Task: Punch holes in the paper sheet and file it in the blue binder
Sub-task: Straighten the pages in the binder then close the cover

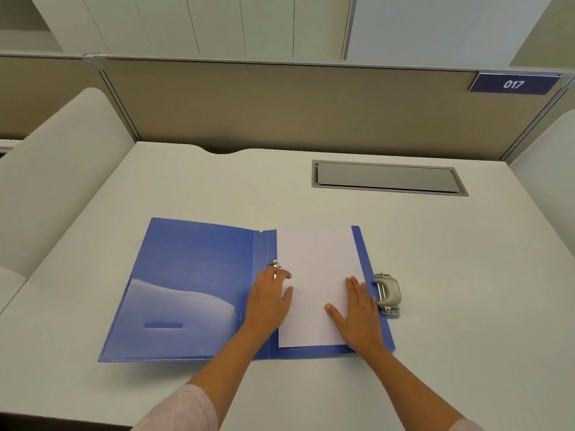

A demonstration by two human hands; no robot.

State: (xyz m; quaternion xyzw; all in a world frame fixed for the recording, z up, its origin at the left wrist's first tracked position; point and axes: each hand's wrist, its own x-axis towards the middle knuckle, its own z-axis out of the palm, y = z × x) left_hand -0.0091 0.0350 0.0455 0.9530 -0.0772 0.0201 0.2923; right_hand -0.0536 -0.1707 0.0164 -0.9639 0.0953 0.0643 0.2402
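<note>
Carefully, I had the paper sheet (pixel 317 284) lying on the right leaf of the open blue binder (pixel 193 275), its left edge just beside the metal ring clasp (pixel 274 264) at the spine. My left hand (pixel 270 301) rested over that left edge, fingers (pixel 284 275) loosely curled toward the clasp with the thumb lying on the sheet; whether they pinched anything I could not tell. My right hand (pixel 357 309) lay flat on the right part of the sheet, fingers pressed together and thumb spread wide, pinning the paper down. The hole punch (pixel 388 293) sat on the bench (pixel 466 306) touching the binder's right edge, near my right hand.

By my judgement the step was seating the sheet on the rings. To do it well I needed to keep the right palm light enough for the paper to slide, line the holes up squarely with the prongs, and press down beside each prong, not between them, so the edge would not tear or buckle. The holes themselves were hidden under my left hand.
</note>
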